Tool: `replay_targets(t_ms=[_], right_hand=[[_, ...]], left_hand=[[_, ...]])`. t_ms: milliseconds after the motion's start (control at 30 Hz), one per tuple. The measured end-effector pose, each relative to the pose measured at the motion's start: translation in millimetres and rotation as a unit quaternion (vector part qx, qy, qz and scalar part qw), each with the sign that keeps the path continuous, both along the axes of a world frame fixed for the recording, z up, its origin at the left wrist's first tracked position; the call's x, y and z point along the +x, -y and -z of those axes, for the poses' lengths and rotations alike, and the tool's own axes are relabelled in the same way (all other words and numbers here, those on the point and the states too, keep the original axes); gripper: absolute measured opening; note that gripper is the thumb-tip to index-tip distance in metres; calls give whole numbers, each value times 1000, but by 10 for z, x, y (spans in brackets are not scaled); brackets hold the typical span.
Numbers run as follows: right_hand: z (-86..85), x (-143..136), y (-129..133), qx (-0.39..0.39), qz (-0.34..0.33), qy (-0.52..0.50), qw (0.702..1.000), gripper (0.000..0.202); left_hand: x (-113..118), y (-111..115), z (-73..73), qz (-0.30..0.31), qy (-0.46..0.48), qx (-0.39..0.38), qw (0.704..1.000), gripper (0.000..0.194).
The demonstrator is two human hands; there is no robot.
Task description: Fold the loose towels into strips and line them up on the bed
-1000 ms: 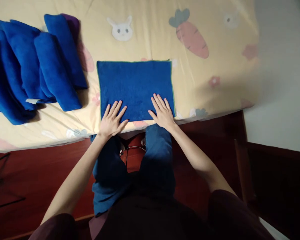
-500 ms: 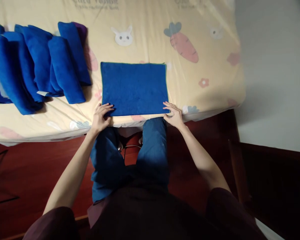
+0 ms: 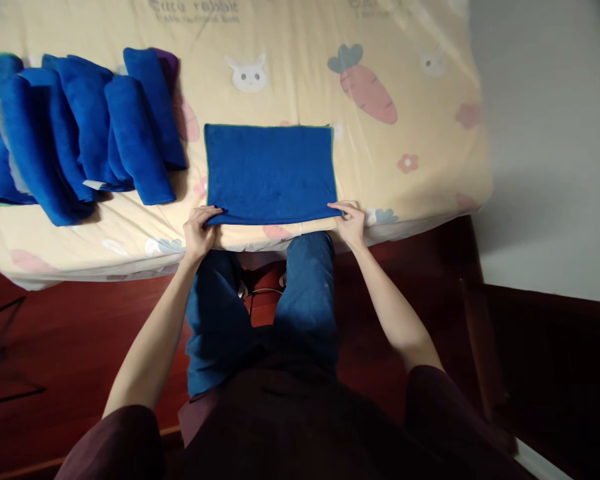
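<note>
A blue towel (image 3: 270, 170) with thin green edging lies as a flat rectangle on the bed in front of me. My left hand (image 3: 200, 229) pinches its near left corner between thumb and fingers. At the near right corner, my right hand (image 3: 349, 222) grips the cloth the same way. Between the two hands the near edge is slightly raised and curled over. To the left, several rolled or folded blue towels (image 3: 140, 140) lie side by side, some overlapping.
The bed carries a pale yellow sheet (image 3: 300, 73) printed with rabbits, carrots and flowers. Its front edge runs just above my knees (image 3: 307, 267). A grey-white wall (image 3: 545, 147) stands at the right, dark furniture (image 3: 555, 367) below it. Thin black metal legs (image 3: 10, 347) rest on the red floor.
Both hands have closed on the near corners of the towel, and its near edge has lifted and shifted slightly away from me. The view has moved a little to the left.
</note>
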State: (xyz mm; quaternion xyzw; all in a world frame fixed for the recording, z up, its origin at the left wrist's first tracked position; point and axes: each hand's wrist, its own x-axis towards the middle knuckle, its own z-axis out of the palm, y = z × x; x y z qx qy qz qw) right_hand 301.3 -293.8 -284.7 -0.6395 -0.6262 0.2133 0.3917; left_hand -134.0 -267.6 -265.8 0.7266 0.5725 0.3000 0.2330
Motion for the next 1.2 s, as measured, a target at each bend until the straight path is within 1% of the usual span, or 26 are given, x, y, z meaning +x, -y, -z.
replay_targets(t_ms=[100, 167, 267, 367, 533, 600, 733, 800, 867, 900, 1100, 1200], right_hand=[[-1, 13, 4, -19, 32, 10, 999, 43], [2, 24, -9, -32, 40, 9, 999, 38], [11, 43, -45, -50, 36, -2, 998, 33], [10, 59, -71, -64, 35, -6, 997, 33], [-9, 54, -70, -46, 18, 9, 999, 29], [1, 47, -78, -45, 26, 9, 999, 27], [44, 37, -121, -53, 57, -60, 995, 13], [52, 36, -137, -53, 67, -89, 992, 29], [40, 36, -139, -47, 68, -87, 993, 44], [30, 34, -138, -42, 66, -81, 994, 47], [-3, -7, -168, -23, 55, -68, 996, 54], [18, -28, -214, -28, 58, -73, 995, 57]], left_hand=[[1, 3, 16, -16, 9, 6, 1000, 38], [-1, -6, 42, -24, 11, 9, 1000, 38], [-3, -30, 73, -36, 1, 0, 999, 37], [0, -51, 63, -43, -3, -8, 999, 36], [9, -58, 7, -52, -2, 0, 999, 32], [10, -59, 8, -61, -8, 6, 998, 29], [3, -68, 46, -91, -15, 14, 996, 24], [-3, -73, 59, -109, -3, 11, 994, 27], [-8, -75, 59, -119, 11, 4, 993, 31], [-9, -76, 56, -121, 16, 0, 992, 32], [-9, -77, 55, -144, 13, -7, 989, 37], [-14, -69, 53, -139, 4, 8, 990, 37]])
